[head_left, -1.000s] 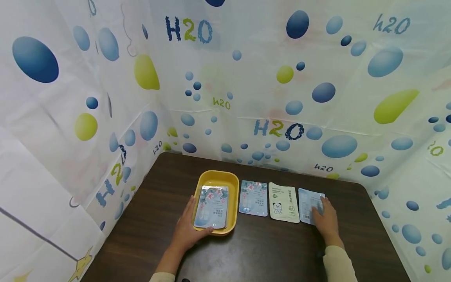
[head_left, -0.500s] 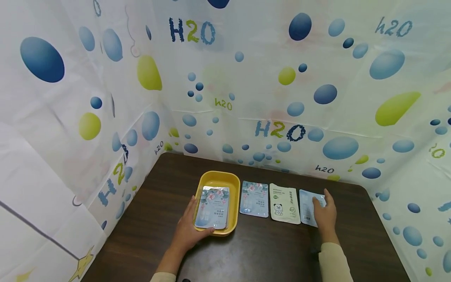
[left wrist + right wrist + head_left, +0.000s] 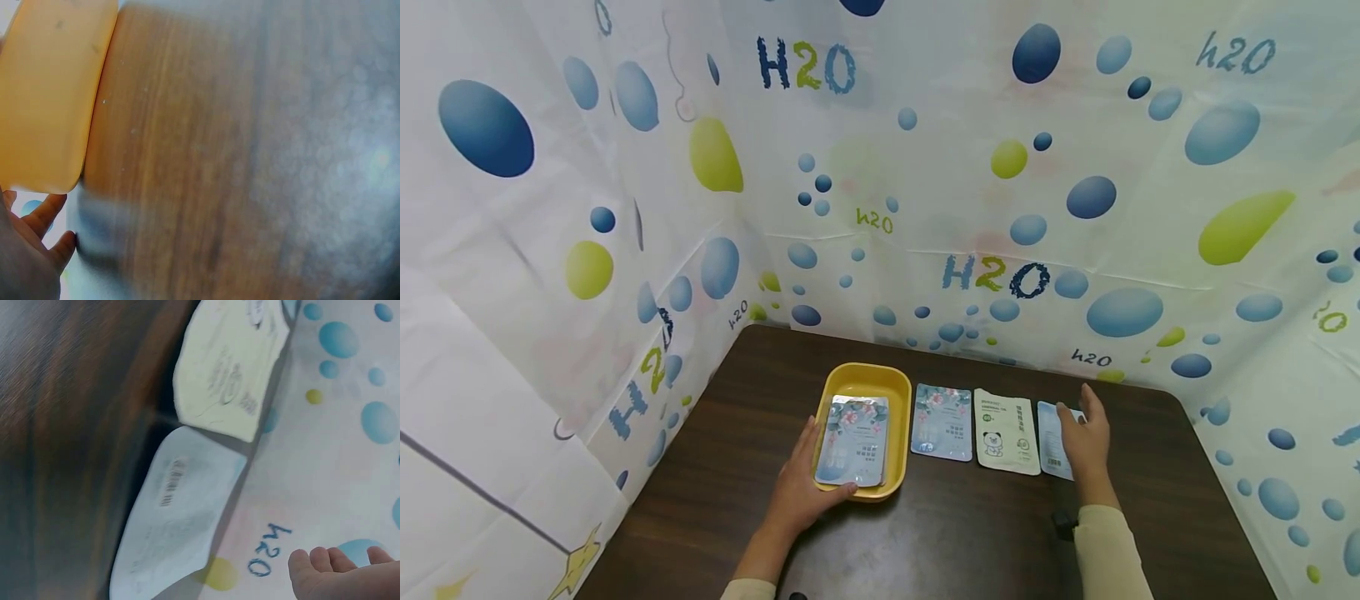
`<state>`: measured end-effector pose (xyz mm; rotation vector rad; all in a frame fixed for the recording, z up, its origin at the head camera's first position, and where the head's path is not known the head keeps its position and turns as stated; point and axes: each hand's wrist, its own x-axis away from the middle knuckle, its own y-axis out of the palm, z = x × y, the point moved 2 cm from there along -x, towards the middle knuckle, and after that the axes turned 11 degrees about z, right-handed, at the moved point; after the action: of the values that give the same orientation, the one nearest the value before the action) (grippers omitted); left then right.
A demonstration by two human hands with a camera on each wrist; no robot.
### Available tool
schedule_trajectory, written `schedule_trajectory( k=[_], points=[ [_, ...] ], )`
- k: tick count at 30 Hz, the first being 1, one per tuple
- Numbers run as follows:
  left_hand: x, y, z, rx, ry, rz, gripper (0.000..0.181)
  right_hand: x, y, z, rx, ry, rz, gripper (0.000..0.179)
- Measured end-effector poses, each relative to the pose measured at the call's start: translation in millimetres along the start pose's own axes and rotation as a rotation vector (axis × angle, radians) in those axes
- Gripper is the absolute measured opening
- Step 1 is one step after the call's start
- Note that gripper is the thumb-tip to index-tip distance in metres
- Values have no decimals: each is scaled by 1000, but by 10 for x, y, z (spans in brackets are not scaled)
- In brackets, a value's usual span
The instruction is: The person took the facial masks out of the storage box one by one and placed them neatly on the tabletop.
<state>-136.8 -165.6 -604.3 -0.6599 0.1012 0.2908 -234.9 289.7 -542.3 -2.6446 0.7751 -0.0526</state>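
My left hand [image 3: 801, 486] rests against the left side and front corner of a yellow tray [image 3: 897, 392], fingers straight and spread, thumb at the front rim. Inside the tray lie stacked blue flower-print sachets [image 3: 853, 442]. To its right, a row on the table starts with a blue flower-print sachet [image 3: 942, 422], then a pale green bear-print sachet [image 3: 1006, 432]. The row ends with a light blue sachet [image 3: 1055, 446], barcode side up. My right hand [image 3: 1086, 437] hovers over its right part, hiding some of it, thumb apart from extended fingers and holding nothing.
The dark wooden table [image 3: 940, 533] has its back edge against a white cloth [image 3: 880, 300] printed with bubbles and H2O lettering. More of this cloth hangs on the left and right. A small black object [image 3: 1063, 525] shows by the right sleeve.
My right hand has come off the light blue sachet, rising and turning with the thumb spread away from the fingers. The left hand and tray stay as they were.
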Motion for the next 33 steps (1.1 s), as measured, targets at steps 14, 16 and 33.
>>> schedule_trajectory(
  k=[14,16,33],
  points=[
    [4,-7,6,-4,11,11,123,137,164,-343,-44,-71,-51,70],
    [4,-3,4,-4,19,15,123,164,199,-385,-44,-85,-63,70],
    [6,16,-22,-1,42,28,124,325,443,-778,-86,-197,-141,67]
  ],
)
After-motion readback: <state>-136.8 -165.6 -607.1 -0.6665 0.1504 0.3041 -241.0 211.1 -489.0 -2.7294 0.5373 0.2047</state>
